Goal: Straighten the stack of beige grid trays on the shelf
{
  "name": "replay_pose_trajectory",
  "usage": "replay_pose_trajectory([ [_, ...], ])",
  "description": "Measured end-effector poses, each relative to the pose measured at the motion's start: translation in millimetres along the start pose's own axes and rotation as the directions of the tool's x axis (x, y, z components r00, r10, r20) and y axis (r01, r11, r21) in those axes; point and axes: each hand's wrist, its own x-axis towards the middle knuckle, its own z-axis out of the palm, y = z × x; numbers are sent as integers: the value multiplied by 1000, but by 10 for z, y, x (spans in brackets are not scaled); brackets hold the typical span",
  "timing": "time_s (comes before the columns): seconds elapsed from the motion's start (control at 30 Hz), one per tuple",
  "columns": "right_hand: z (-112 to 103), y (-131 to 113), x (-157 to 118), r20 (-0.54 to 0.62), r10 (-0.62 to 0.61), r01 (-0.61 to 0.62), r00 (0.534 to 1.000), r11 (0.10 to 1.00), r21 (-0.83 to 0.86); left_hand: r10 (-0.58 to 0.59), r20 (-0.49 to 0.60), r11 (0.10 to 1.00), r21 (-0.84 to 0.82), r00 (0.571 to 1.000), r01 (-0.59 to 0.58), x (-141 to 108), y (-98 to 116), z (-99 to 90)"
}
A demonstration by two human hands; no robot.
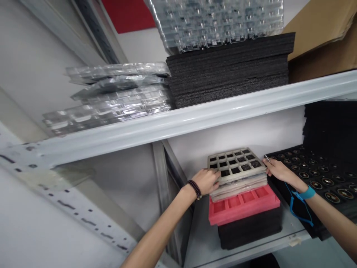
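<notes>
A pale grey compartment tray (242,158) with small dark pieces in several of its cells tops a stack of similar trays (240,187) on the lower shelf. My left hand (206,180), wearing a dark bead bracelet, grips the tray's left edge with fingers curled over it. At the right edge is my right hand (279,172), closed, with a slim metal tool (267,159) like tweezers sticking up from its fingers. Its fingertips are at the tray's rim; their contact is partly hidden. Underneath the stack lie a pink tray (245,206) and black foam sheets (251,229).
A white shelf beam (178,121) crosses above my hands. The upper shelf bears clear plastic trays (119,98), black foam sheets (231,70) and a cardboard box (320,29). Black trays with round parts (320,175) stand at right. A blue wrist strap (306,192) with cord hangs from my right wrist.
</notes>
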Motion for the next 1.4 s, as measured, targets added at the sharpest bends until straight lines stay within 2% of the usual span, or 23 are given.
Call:
replay_pose_trajectory([
  [0.23, 26, -73, -48, -4, -37, 37, 999, 999, -21, -53, -35, 991, 120, 998, 57, 36, 164, 26],
  [0.43, -7, -243, -147, -18, -70, 66, 997, 986, -150, -93, -149, 940, 311, 984, 136, 37, 448, 174],
  [0.5, 17, -299, -209, -71, -83, 65, 994, 970, -233, -104, -198, 915, 366, 975, 172, 18, 480, 232],
  [0.6, 122, -376, -333, -208, -107, 22, 972, 926, -376, -67, -266, 898, 405, 962, 174, -15, 413, 296],
  [0.67, 233, -417, -423, -257, -149, 23, 955, 900, -435, -28, -317, 900, 405, 948, 162, -31, 311, 319],
  [0.87, 564, -446, -597, -151, -347, 243, 925, 850, -468, 64, -459, 930, 350, 886, 114, -48, 31, 315],
  [1.03, 631, -405, -592, -63, -418, 341, 906, 812, -475, 97, -518, 957, 283, 850, 63, -73, -66, 238],
  [1.2, 644, -335, -525, -60, -437, 346, 898, 783, -517, 109, -526, 972, 235, 844, 21, -64, -139, 131],
  [1.4, 620, -273, -459, -137, -429, 298, 893, 792, -532, 116, -490, 979, 201, 864, -18, 1, -248, -57],
])
